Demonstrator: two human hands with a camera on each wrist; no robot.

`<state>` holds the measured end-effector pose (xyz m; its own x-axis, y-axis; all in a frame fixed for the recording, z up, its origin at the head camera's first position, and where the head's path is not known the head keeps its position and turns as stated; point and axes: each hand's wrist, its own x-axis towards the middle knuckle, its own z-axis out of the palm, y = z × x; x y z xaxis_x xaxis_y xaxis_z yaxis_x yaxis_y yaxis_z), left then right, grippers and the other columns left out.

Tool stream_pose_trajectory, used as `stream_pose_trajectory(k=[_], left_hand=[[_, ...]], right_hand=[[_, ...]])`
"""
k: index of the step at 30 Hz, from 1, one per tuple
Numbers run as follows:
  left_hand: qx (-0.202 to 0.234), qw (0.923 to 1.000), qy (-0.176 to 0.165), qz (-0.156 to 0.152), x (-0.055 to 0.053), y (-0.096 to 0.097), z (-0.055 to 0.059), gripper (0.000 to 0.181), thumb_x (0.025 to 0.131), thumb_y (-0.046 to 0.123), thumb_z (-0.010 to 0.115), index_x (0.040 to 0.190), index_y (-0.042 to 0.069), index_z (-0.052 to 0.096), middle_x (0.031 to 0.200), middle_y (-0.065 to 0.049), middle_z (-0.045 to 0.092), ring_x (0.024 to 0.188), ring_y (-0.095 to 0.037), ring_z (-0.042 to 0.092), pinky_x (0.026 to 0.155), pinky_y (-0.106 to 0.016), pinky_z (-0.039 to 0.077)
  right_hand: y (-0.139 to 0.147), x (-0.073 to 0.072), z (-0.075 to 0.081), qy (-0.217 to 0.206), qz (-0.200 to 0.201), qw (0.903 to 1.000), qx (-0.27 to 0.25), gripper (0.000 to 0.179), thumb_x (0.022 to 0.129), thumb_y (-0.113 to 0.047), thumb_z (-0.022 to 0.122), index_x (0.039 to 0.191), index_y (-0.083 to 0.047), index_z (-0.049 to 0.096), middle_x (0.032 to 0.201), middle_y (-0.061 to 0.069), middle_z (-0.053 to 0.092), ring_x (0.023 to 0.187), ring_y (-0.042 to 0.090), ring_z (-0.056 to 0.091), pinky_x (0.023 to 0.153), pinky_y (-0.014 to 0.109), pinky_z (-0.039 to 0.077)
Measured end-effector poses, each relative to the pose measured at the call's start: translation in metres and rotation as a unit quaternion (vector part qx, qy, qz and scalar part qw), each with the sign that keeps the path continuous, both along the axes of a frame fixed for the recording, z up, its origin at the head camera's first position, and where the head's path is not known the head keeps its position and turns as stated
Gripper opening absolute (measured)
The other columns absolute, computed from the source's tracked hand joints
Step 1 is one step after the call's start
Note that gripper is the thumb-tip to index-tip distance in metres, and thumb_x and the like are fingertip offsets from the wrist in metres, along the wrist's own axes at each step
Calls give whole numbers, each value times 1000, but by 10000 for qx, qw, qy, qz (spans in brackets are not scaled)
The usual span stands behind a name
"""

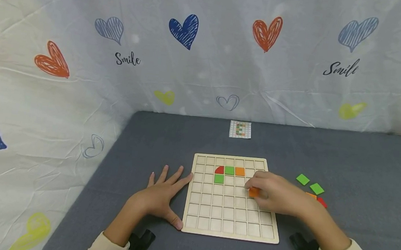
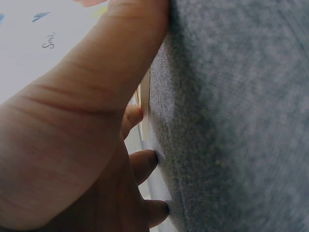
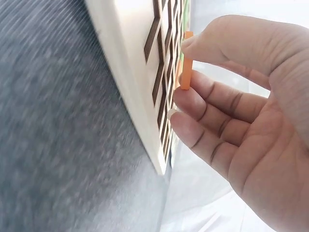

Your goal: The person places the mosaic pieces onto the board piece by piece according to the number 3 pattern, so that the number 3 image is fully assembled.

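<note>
A wooden grid board (image 1: 230, 234) lies on the grey table, its square cells framed by thin strips. In its upper part sit a red quarter-round tile (image 1: 219, 170), a green tile (image 1: 229, 170), an orange tile (image 1: 239, 171) and a second green tile (image 1: 219, 178) below the red one. My right hand (image 1: 282, 193) pinches another orange tile (image 3: 188, 60) between thumb and fingers, over the board's right side. With fingers spread, my left hand (image 1: 158, 196) rests at the board's left edge, thumb by the lower corner and index fingertip higher up.
Right of the board lie two loose green tiles (image 1: 303, 179), plus an orange tile (image 1: 311, 195) and a red tile (image 1: 321, 202) partly hidden by my right arm. A small pattern card (image 1: 240, 130) is at the table's back edge, before a heart-printed cloth (image 1: 208, 60).
</note>
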<state>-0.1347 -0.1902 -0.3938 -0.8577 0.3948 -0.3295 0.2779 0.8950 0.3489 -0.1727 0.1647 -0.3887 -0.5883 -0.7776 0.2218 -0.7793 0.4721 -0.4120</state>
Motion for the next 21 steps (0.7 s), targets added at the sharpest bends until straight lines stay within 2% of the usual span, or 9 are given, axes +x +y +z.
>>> stream_pose_trajectory(k=[6, 11, 17, 21], left_hand=[[47, 10000, 52, -57, 0, -1, -1, 136, 51, 66, 89, 163, 32, 18, 168, -8, 4, 148, -45, -12, 108, -75, -5], [52, 9999, 77, -73, 0, -1, 0, 136, 52, 67, 89, 163, 32, 18, 168, -8, 3, 148, -45, -12, 108, -74, -5], [82, 9999, 75, -62, 0, -1, 0, 136, 51, 66, 89, 162, 32, 18, 168, -8, 4, 148, -45, -12, 108, -75, -5], [86, 9999, 73, -60, 1, -1, 0, 136, 51, 65, 89, 162, 32, 19, 168, -9, 4, 148, -45, -11, 107, -75, -4]], right_hand=[[-11, -1, 1, 124, -17, 9999, 46, 29, 77, 7, 69, 98, -13, 73, 90, -8, 57, 79, 9, 51, 69, 27, 48], [-21, -3, 4, 217, 123, 9997, 83, 27, 79, 8, 69, 97, -12, 73, 87, -6, 55, 78, 9, 48, 68, 27, 46], [-31, -5, 8, 76, 199, 9997, 127, 22, 82, 5, 72, 96, -12, 74, 87, -5, 57, 77, 10, 49, 69, 29, 47], [-38, -7, 7, 137, 215, 9996, 146, 17, 83, 2, 75, 92, -13, 73, 85, -5, 56, 76, 9, 49, 68, 28, 47]])
